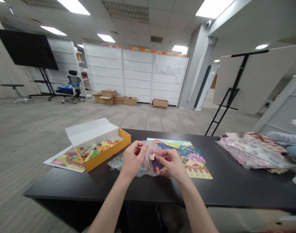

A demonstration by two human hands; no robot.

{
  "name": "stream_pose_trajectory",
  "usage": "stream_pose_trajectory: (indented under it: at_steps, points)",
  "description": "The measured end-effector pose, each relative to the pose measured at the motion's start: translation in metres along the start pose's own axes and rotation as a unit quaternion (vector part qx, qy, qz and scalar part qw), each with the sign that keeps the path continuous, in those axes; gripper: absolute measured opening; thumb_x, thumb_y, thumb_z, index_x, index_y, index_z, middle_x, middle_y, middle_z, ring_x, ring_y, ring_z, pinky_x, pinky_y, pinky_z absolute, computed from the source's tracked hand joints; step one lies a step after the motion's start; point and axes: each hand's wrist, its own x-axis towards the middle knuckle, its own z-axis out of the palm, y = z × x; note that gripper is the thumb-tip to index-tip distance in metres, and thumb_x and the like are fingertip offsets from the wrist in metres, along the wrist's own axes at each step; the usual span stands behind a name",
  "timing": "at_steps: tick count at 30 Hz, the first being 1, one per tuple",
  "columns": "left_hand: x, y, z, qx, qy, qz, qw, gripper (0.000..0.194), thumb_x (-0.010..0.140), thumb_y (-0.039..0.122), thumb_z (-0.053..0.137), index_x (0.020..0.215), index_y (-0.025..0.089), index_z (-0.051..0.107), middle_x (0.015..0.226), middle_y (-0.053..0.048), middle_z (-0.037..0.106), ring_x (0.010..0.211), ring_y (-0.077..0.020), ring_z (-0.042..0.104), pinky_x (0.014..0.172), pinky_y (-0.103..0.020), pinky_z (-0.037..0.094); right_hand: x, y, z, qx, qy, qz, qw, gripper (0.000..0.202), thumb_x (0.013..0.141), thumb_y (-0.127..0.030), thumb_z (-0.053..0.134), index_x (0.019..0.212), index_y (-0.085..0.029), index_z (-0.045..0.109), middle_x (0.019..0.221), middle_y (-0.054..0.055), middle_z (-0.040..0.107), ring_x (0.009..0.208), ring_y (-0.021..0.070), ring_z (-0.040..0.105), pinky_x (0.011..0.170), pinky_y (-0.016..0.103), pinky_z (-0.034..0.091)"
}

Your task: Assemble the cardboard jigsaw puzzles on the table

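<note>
A crinkled clear plastic bag [145,166] with colourful jigsaw pieces lies in front of me on the dark table. My left hand [135,157] is closed, thumb and fingers pinching the bag's upper edge. In my right hand [171,162] a dark blue jigsaw piece [155,164] is pinched at the bag's right side. Behind and right of the hands, a partly assembled picture puzzle [198,173] lies flat, with a white fence and a dark blue area. To the left stands an open yellow box [106,154] with its white lid raised and puzzle pieces inside.
A printed picture sheet [65,161] lies partly under the box at the left. Plastic-wrapped pink fabric goods [254,150] are piled on the table's right side. Beyond the table [225,191] are a black-framed board stand [231,94], cardboard boxes [109,97] and an office chair [71,87].
</note>
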Motion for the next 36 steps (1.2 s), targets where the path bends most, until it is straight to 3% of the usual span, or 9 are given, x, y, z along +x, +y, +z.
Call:
stream_pose_trajectory:
  at_steps: [5,10,16,20,23,25,27,30,36]
  points:
    - [-0.001,-0.002,-0.001,0.003,0.0,0.004,1.0,0.028,0.088,0.045,0.062,0.079,0.018,0.06,0.059,0.004,0.054,0.051,-0.0098,0.048,0.052,-0.02,0.039,0.0,0.003,0.001,0.034,0.013,0.025,0.999,0.043,0.062,-0.05,0.086,0.081,-0.018,0.064,0.071,-0.002,0.063,0.06,0.013,0.059,0.05,0.024,0.049]
    - [-0.001,0.0,-0.001,0.01,0.003,0.008,1.0,0.027,0.087,0.044,0.063,0.078,0.018,0.061,0.057,0.004,0.054,0.049,-0.0096,0.046,0.049,-0.02,0.036,0.002,0.007,0.019,0.084,0.028,0.003,0.996,0.037,0.067,-0.047,0.084,0.082,-0.019,0.065,0.074,-0.001,0.066,0.065,0.0141,0.063,0.065,0.028,0.055]
    - [-0.002,0.001,-0.002,0.007,-0.002,0.009,1.0,0.028,0.087,0.044,0.062,0.079,0.018,0.061,0.063,0.003,0.058,0.052,-0.0102,0.05,0.053,-0.02,0.039,0.003,0.011,0.035,0.058,-0.1,-0.066,0.991,0.032,0.08,-0.041,0.073,0.107,-0.024,0.069,0.112,0.005,0.073,0.113,0.0243,0.066,0.103,0.041,0.05]
    - [-0.001,-0.003,-0.004,0.011,0.001,0.008,1.0,0.028,0.087,0.046,0.062,0.08,0.018,0.062,0.061,0.004,0.055,0.052,-0.0105,0.048,0.052,-0.021,0.038,0.001,0.01,-0.001,-0.051,-0.116,-0.088,0.988,0.031,0.088,-0.04,0.065,0.112,-0.022,0.07,0.118,0.009,0.073,0.11,0.0243,0.068,0.097,0.04,0.053]
    - [0.0,-0.003,-0.004,0.016,0.004,0.006,1.0,0.029,0.088,0.046,0.061,0.08,0.018,0.061,0.059,0.004,0.053,0.052,-0.0103,0.046,0.052,-0.021,0.036,0.003,0.012,-0.045,-0.216,0.007,-0.089,0.972,0.026,0.089,-0.039,0.058,0.098,-0.019,0.072,0.1,0.009,0.075,0.092,0.0239,0.071,0.085,0.038,0.055]
    - [0.0,-0.002,-0.003,0.019,0.004,0.008,1.0,0.029,0.088,0.046,0.061,0.08,0.018,0.061,0.059,0.004,0.052,0.052,-0.0101,0.046,0.052,-0.021,0.035,0.006,0.018,-0.073,-0.354,0.115,-0.077,0.925,0.026,0.089,-0.036,0.055,0.096,-0.018,0.072,0.099,0.011,0.074,0.088,0.0255,0.069,0.083,0.04,0.053]
    - [0.0,-0.001,-0.002,0.021,0.004,0.011,1.0,0.029,0.088,0.046,0.061,0.079,0.018,0.061,0.06,0.004,0.052,0.052,-0.0101,0.047,0.052,-0.021,0.036,0.008,0.027,-0.092,-0.478,0.156,-0.043,0.863,0.027,0.086,-0.034,0.059,0.097,-0.015,0.074,0.103,0.016,0.072,0.094,0.0294,0.067,0.089,0.043,0.05]
    - [0.0,-0.001,-0.001,0.023,0.001,0.012,1.0,0.029,0.088,0.046,0.061,0.079,0.018,0.061,0.06,0.004,0.053,0.052,-0.0101,0.047,0.052,-0.021,0.037,0.009,0.04,-0.102,-0.572,0.143,-0.015,0.807,0.033,0.084,-0.038,0.066,0.105,-0.014,0.074,0.11,0.018,0.069,0.106,0.0325,0.064,0.095,0.043,0.046]
    - [0.0,-0.004,-0.001,0.019,0.0,0.014,1.0,0.029,0.087,0.045,0.062,0.079,0.018,0.061,0.06,0.004,0.054,0.051,-0.0096,0.047,0.051,-0.02,0.035,0.011,0.047,-0.093,-0.591,0.119,-0.025,0.798,0.032,0.085,-0.035,0.065,0.109,-0.017,0.072,0.113,0.016,0.065,0.11,0.0315,0.061,0.097,0.041,0.044]
